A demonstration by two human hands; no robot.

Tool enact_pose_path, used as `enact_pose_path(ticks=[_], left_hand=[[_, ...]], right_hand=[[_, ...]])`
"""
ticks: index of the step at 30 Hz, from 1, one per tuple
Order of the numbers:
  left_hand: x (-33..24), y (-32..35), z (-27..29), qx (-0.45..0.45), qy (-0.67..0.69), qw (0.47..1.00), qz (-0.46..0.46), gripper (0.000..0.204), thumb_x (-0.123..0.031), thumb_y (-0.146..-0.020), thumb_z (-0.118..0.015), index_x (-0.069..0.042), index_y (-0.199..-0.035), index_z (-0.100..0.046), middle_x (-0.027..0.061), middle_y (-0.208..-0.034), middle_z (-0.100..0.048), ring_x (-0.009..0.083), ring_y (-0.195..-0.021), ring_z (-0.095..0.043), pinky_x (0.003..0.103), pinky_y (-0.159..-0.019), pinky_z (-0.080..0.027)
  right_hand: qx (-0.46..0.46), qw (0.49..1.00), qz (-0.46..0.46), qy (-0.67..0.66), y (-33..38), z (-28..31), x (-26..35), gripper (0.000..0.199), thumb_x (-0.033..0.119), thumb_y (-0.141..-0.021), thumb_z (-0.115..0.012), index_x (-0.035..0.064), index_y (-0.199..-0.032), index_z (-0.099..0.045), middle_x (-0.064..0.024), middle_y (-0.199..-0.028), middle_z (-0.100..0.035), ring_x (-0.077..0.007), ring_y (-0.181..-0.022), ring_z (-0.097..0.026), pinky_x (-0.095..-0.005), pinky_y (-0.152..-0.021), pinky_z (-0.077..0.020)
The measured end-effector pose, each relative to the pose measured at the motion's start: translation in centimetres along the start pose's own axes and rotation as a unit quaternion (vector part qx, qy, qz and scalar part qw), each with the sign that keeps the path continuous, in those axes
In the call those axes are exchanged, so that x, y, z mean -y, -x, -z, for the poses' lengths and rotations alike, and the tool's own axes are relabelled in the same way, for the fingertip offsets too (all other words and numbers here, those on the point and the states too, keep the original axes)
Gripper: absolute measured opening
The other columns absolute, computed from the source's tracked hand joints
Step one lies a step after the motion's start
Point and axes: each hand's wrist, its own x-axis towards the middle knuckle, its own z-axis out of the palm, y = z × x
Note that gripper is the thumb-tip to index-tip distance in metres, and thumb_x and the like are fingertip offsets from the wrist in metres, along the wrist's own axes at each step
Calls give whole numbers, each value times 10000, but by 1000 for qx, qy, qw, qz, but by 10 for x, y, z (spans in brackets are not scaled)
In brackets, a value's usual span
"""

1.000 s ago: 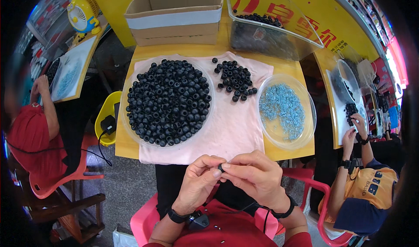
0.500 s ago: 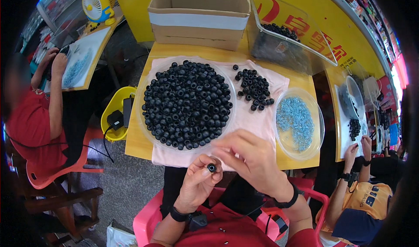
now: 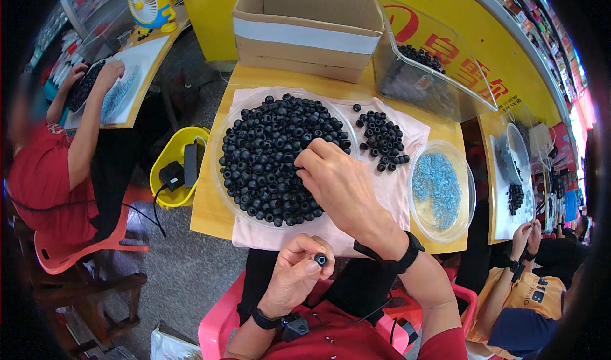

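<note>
My left hand (image 3: 294, 276) is closed near my lap, pinching one black bead (image 3: 321, 259) between thumb and fingers with its round hole facing up. My right hand (image 3: 340, 185) reaches over the right side of a wide clear plastic tray (image 3: 223, 198) heaped with black beads (image 3: 273, 150). Its thumb and fingertips are drawn together at the top of the heap; anything between them is hidden. Right of the tray, a loose cluster of black beads (image 3: 382, 136) lies on a pale pink cloth (image 3: 398, 194). A round clear dish (image 3: 471, 201) there holds small blue beads (image 3: 439, 182).
A cardboard box (image 3: 305, 48) and a clear bin (image 3: 439, 96) with black beads stand along the back of the wooden table (image 3: 213, 214). A yellow tub (image 3: 167, 169) with black adapters sits left. Other people work at tables on both sides.
My right hand has moved from beside my left hand forward onto the heap of black beads. My left hand keeps hold of its bead. The view has shifted slightly.
</note>
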Motion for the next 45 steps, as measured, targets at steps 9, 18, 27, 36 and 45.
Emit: enact_pose_path(ticks=[9, 18, 27, 36, 45], left_hand=[[-2, 0, 3, 7, 7, 1000, 2, 177, -72, -856, -628, -31, -1022, -579, 113, -945, -585, 167, -804, -553, 257, -686, -438], [-1, 1, 3, 16, -8, 1000, 14, 170, -80, -868, -625, -34, -1024, -577, 112, -960, -590, 163, -826, -562, 259, -706, -445], [-2, 0, 3, 12, 0, 1000, 13, 166, -52, -874, -609, -34, -1036, -578, 115, -971, -598, 167, -830, -561, 269, -713, -442], [-4, 0, 4, 5, -4, 1000, 10, 165, -44, -875, -605, -28, -1037, -577, 120, -979, -602, 168, -829, -565, 274, -725, -439], [-2, -1, 3, 7, 5, 1000, 7, 161, -34, -884, -598, -27, -1043, -579, 124, -987, -612, 164, -830, -566, 276, -734, -441]], right_hand=[[58, 998, 16, 16, -1, 0, 3, 206, 108, -777, -665, 59, -961, -590, -69, -917, -583, -276, -888, -589, -385, -697, -502], [53, 998, 17, 23, -3, 0, -1, 192, 120, -780, -667, 45, -936, -584, -80, -923, -580, -280, -892, -594, -380, -690, -505], [68, 997, 18, 37, -3, -2, 1, 172, 121, -787, -658, 52, -918, -571, -76, -907, -569, -277, -876, -602, -390, -673, -506], [86, 996, 32, -7, -8, -6, 3, 227, 97, -806, -629, 91, -1025, -574, -87, -853, -563, -304, -820, -609, -408, -641, -487], [67, 997, 31, -1, -12, -5, 1, 201, 106, -806, -634, 74, -997, -578, -89, -820, -567, -294, -801, -615, -401, -631, -487]])
